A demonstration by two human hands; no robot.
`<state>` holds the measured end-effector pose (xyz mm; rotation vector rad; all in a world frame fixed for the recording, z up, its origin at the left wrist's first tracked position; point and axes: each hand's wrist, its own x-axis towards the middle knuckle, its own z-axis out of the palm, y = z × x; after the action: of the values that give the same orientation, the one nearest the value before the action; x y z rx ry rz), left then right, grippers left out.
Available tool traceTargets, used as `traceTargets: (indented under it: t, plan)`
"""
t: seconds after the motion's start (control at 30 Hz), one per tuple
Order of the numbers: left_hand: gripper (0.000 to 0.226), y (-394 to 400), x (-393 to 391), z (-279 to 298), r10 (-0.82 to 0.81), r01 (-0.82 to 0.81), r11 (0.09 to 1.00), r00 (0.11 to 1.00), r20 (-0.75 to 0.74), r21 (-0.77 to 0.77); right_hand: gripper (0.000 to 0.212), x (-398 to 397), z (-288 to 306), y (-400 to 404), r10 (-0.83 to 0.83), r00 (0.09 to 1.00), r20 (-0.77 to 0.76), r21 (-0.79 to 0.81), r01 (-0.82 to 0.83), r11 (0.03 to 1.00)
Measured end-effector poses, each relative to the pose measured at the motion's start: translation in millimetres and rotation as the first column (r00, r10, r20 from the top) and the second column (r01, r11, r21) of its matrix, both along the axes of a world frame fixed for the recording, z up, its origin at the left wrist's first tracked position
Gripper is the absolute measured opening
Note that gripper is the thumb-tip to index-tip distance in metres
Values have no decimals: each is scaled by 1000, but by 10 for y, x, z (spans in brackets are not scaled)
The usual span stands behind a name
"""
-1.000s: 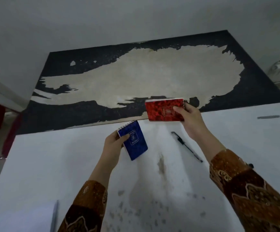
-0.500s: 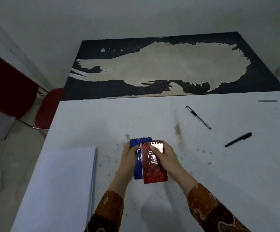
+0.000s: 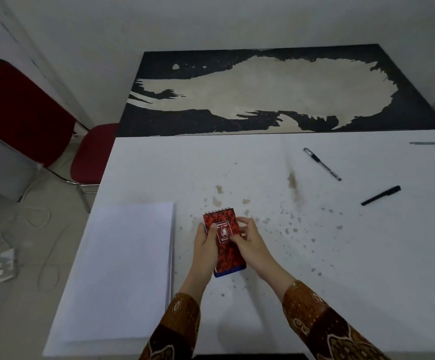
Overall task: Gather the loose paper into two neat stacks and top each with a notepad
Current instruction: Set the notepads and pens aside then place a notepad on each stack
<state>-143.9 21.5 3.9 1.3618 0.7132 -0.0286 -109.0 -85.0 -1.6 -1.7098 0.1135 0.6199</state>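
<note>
Your left hand (image 3: 206,245) holds both notepads together over the white surface (image 3: 341,255), its thumb lying across the cover of the red pad (image 3: 226,245). The grip there is curled round the pair from the left edge. The blue pad (image 3: 228,274) sits right under the red one, and only a thin strip of it shows at the bottom edge and a sliver at the upper left. Your right hand (image 3: 247,237) pinches the red pad at its right edge, thumb on the cover and fingers bent beside it. Both pads have their spiral binding at the far end, away from you.

A paper stack (image 3: 122,268) lies just left of your hands, squared up, near the left edge of the surface. Only this one stack is in view.

A clear pen (image 3: 321,164) lies well off to the far right, and a black pen (image 3: 380,195) lies a little nearer you, to its right. Brown stains (image 3: 292,179) speckle the middle of the surface. A worn black table (image 3: 159,120) butts against the far side, and a red chair (image 3: 89,154) stands at the left.
</note>
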Motion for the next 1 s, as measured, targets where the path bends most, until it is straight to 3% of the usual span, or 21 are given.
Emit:
traceTargets:
  t: [0.1, 0.27, 0.47, 0.63, 0.87, 0.93, 1.0]
  plan:
    - [11, 104, 24, -104, 9, -4, 993, 999, -40, 116, 35, -125, -61, 124, -28, 997, 79, -35, 31, 999]
    - [32, 275, 15, -205, 32, 6, 950, 993, -117, 311, 39, -210, -163, 409, -85, 982, 171, -173, 115, 978]
    - [31, 487, -112, -515, 0, 94, 847, 984, -177, 523, 44, -258, -324, 575, 25, 974, 227, -293, 44, 955]
    - [29, 481, -176, -470, -52, 176, 739, 978, -204, 651, 32, -259, -495, 589, 135, 953, 272, -392, -18, 920]
    - [61, 399, -144, -301, -112, 318, 720, 930, -349, 617, 13, -223, -500, 522, 182, 950, 255, -380, -75, 922]
    - [63, 333, -120, -237, -98, 298, 687, 942, -321, 663, 4, -202, -526, 452, 152, 955, 255, -354, -54, 934]
    - [55, 259, -64, -164, -108, 244, 672, 966, -233, 699, 14, -154, -519, 308, 107, 965, 240, -334, -21, 942]
